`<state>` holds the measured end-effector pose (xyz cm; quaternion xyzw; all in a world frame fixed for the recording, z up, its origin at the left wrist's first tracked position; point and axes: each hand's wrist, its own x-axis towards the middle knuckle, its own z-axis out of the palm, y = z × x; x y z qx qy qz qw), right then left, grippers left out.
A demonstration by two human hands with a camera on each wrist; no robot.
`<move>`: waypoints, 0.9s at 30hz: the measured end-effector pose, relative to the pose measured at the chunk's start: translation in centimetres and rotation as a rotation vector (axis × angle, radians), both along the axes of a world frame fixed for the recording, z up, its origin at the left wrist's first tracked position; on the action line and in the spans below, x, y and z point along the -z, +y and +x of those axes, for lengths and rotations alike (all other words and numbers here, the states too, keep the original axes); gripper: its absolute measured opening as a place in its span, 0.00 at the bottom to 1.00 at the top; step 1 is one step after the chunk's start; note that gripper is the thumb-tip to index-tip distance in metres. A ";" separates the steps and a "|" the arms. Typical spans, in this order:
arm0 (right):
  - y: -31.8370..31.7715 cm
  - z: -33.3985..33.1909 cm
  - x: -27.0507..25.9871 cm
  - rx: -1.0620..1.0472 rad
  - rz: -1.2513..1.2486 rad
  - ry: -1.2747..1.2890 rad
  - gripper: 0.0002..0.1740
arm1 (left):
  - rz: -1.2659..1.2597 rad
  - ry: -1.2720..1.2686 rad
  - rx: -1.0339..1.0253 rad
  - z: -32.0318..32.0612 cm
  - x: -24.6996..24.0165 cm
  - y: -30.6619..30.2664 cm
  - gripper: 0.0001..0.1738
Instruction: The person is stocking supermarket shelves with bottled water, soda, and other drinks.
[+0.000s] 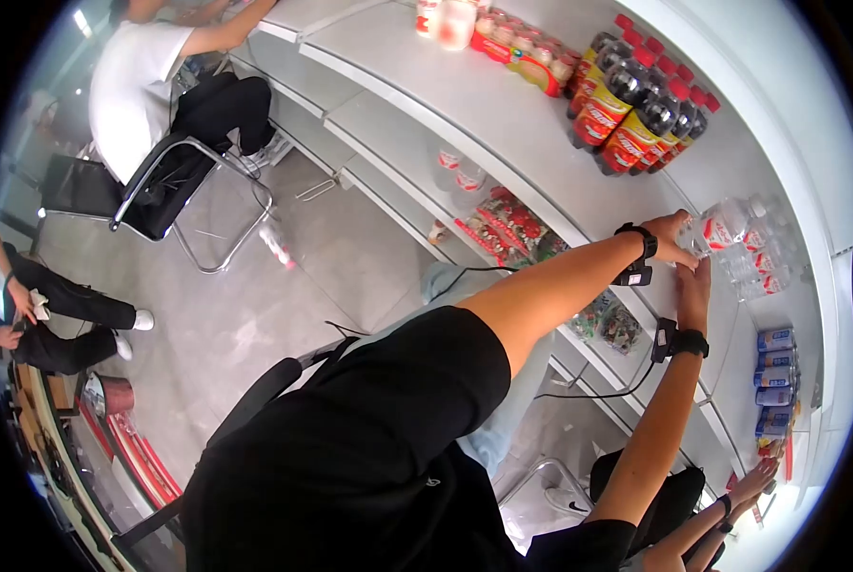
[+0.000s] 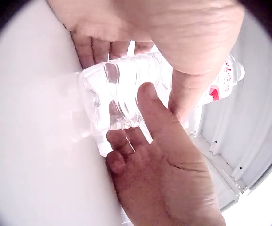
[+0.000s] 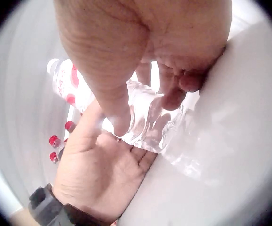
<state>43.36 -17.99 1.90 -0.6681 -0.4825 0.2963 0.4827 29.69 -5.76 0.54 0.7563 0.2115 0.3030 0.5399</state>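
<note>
Two hands grip a clear plastic bottle (image 1: 722,227) (image 2: 126,89) (image 3: 147,115) with a white and red label, at the shelf's right part in the head view. The left hand (image 1: 670,238) (image 2: 187,42) (image 3: 103,174) holds one side, and the right hand (image 1: 693,281) (image 2: 169,174) (image 3: 112,52) holds the other. In both wrist views the thumbs lie across the bottle's near side and the fingers reach behind its lower body. Its base is close to the white shelf surface (image 2: 32,117) (image 3: 211,174); whether they touch I cannot tell.
More clear bottles (image 1: 765,262) stand just beyond the held one. Red-capped dark bottles (image 1: 627,114) are farther up the shelf, blue cans (image 1: 774,372) lower right. Bagged goods (image 1: 512,224) lie on a lower shelf. Another person's hands (image 1: 755,481) reach in at bottom right.
</note>
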 end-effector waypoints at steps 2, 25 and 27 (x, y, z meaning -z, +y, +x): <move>-0.3 -2.2 -0.4 -0.040 0.094 0.074 0.32 | 0.006 -0.016 -0.010 -1.1 0.2 -0.7 0.60; -8.2 -26.0 9.4 -0.334 0.298 -0.326 0.32 | 0.217 -0.191 -0.248 -33.4 1.6 -15.3 0.51; -6.6 -29.6 9.8 -0.359 0.254 -0.331 0.36 | 0.164 -0.134 -0.420 -36.3 4.6 -15.6 0.50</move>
